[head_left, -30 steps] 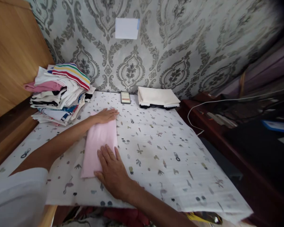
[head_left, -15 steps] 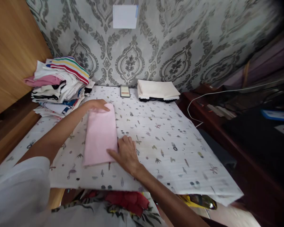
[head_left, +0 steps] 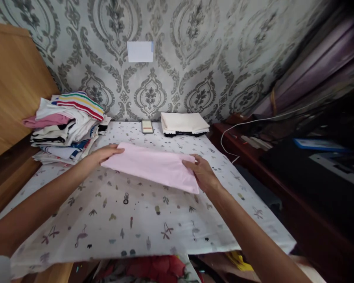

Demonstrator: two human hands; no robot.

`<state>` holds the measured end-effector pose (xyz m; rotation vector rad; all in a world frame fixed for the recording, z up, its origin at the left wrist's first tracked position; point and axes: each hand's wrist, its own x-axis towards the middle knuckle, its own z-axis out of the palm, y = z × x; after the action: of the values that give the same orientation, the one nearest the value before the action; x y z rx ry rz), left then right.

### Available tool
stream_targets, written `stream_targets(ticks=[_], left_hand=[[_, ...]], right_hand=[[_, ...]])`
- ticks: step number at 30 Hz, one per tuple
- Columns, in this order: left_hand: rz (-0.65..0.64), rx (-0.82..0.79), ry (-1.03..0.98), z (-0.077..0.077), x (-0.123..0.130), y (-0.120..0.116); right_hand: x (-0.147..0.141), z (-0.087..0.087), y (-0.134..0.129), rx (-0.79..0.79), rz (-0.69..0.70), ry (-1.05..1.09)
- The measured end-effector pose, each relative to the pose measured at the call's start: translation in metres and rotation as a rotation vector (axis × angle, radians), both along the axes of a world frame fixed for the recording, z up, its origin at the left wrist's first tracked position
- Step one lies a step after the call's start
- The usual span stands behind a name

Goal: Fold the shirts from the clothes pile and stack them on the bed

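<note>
A folded pink cloth (head_left: 153, 165) is stretched sideways between my two hands, above the patterned sheet. My left hand (head_left: 107, 152) pinches its left end, thumb on top. At the right end, my right hand (head_left: 203, 171) grips the cloth with the thumb over it and the other fingers partly hidden behind. The cloth's front right corner hangs lower than its left end. Beyond it, at the back of the table, lies a folded cream cloth (head_left: 184, 122) on top of something black.
A tall pile of folded clothes (head_left: 67, 125) stands at the left beside a wooden panel (head_left: 17, 78). A small framed card-like object (head_left: 147, 126) sits near the wall. On the right are a dark red desk (head_left: 224, 137) and a white cable (head_left: 253, 120).
The pink cloth has been lifted from the sheet and turned from lengthwise to crosswise. My right hand has moved rightward and now grips its right end. The camera view has tilted up.
</note>
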<state>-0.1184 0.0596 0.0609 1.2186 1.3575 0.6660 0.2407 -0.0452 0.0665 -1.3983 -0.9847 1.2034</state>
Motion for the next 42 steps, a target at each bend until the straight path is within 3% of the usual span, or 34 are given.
stream_targets(ticks=[4, 9, 15, 23, 29, 36, 39, 42], left_hand=[[0.040, -0.054, -0.055, -0.025, 0.016, -0.028], [0.099, 0.068, 0.210, -0.026, 0.011, -0.038], [-0.016, 0.273, 0.337, -0.025, 0.013, -0.034], [-0.112, 0.395, 0.554, -0.032, 0.014, -0.029], [-0.056, 0.303, 0.521, -0.020, 0.019, -0.040], [0.138, 0.150, 0.403, -0.014, 0.018, -0.049], [0.042, 0.278, 0.675, -0.001, 0.022, -0.064], [-0.214, 0.612, 0.865, 0.008, 0.052, -0.096]], right_hand=[[0.015, -0.033, 0.006, -0.019, -0.007, -0.423], [0.014, -0.056, -0.002, 0.093, -0.023, -0.461], [0.016, -0.055, -0.009, 0.125, -0.088, -0.573], [0.019, -0.039, -0.024, -0.019, -0.097, -0.759], [0.022, -0.041, -0.044, -0.127, -0.023, -0.547], [0.012, -0.032, -0.048, -0.297, 0.048, -0.131], [0.010, -0.029, -0.050, -0.302, 0.003, 0.043], [0.006, -0.026, -0.053, -0.302, -0.043, 0.167]])
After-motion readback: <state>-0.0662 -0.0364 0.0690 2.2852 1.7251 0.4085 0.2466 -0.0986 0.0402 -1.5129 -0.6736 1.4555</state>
